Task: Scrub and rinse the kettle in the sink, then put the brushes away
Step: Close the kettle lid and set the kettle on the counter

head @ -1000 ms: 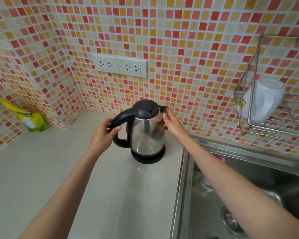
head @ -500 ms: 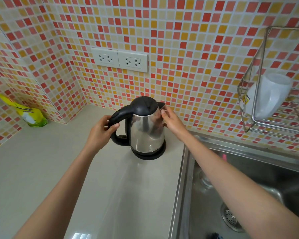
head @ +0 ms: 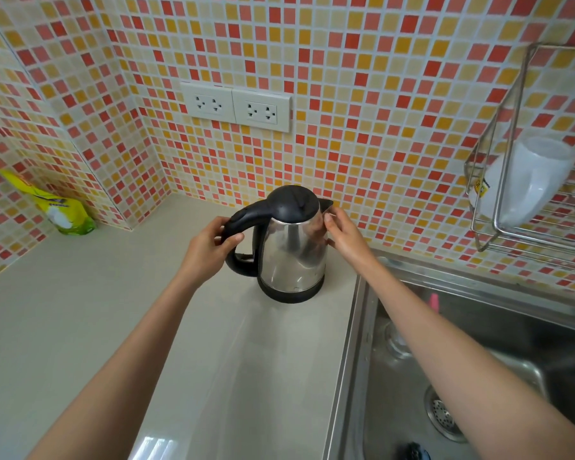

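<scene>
**Both hands on the kettle, beside the sink**

We see the kettle (head: 292,247) upright on the counter (head: 80,327), just left of the sink (head: 478,360). Our left hand (head: 206,250) is curled around the black handle; our right hand (head: 346,237), fingers loosely spread, rests against the steel body by the spout. Both arms reach straight forward.
</scene>
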